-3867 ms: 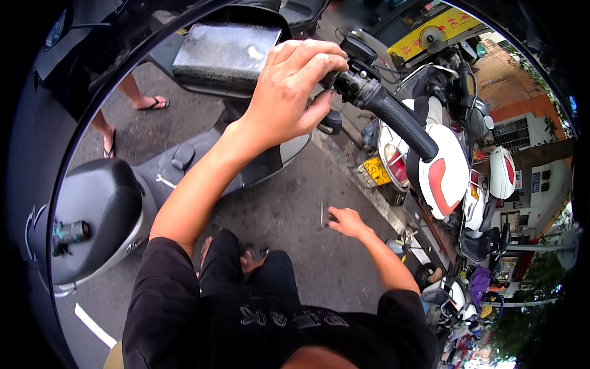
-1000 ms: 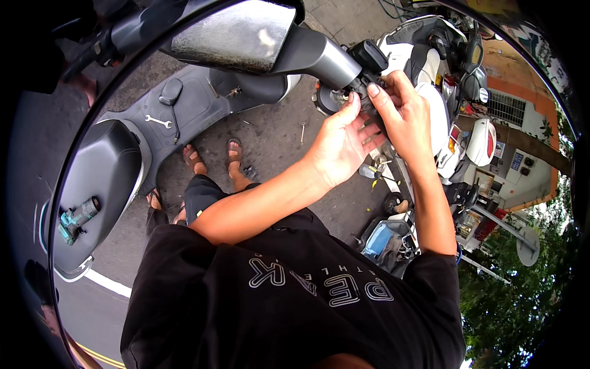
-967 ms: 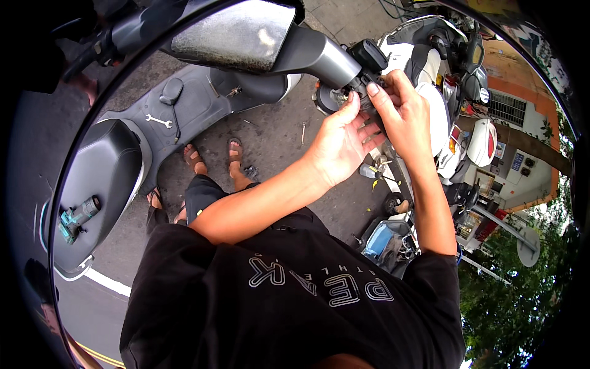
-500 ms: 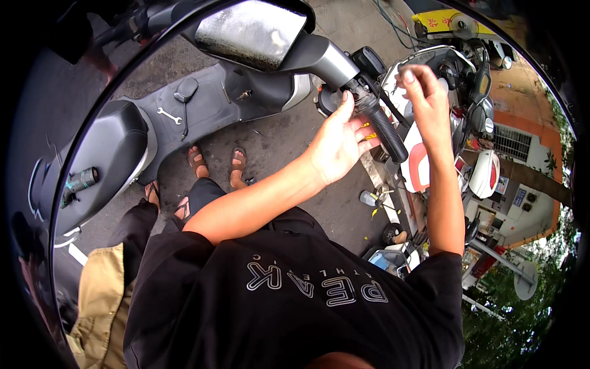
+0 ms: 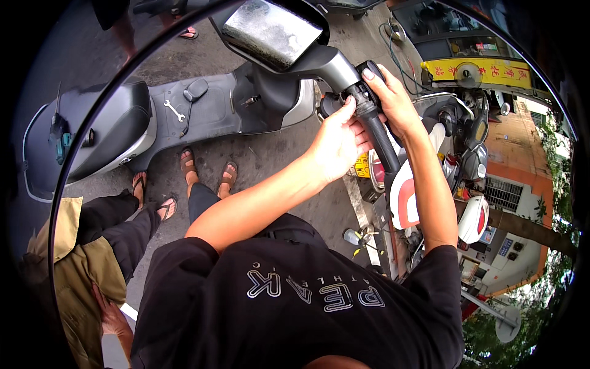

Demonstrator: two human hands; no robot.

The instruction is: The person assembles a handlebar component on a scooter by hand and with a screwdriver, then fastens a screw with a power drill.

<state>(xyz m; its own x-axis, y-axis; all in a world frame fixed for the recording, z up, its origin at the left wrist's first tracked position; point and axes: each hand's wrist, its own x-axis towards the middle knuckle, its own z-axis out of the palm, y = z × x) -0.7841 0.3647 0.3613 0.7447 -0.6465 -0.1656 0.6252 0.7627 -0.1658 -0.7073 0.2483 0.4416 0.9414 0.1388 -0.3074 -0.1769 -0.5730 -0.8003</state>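
Observation:
A scooter's handlebar (image 5: 380, 140) with a black ribbed grip juts toward me from a grey cover (image 5: 332, 66). My left hand (image 5: 338, 138) is closed round its inner end, thumb on the exposed fittings and fingers curled beneath. On the far side, my right hand (image 5: 396, 101) grips a black rounded part (image 5: 367, 69) beside the bar, its thumb resting on top; its other fingers are mostly hidden. Above the cover sits the scooter's shiny, silvery dashboard panel (image 5: 273, 32).
A wrench (image 5: 174, 111) and a loose mirror (image 5: 195, 90) on a stem lie on the footboard (image 5: 212, 107). A teal power drill (image 5: 62, 142) rests on the seat (image 5: 114, 117). People in sandals stand at the left. Parked scooters (image 5: 473, 138) and a tree trunk (image 5: 528, 230) are at the right.
My right hand has come down and left from above the grip onto the black part. The left hand has kept its place on the handlebar. The view has shifted.

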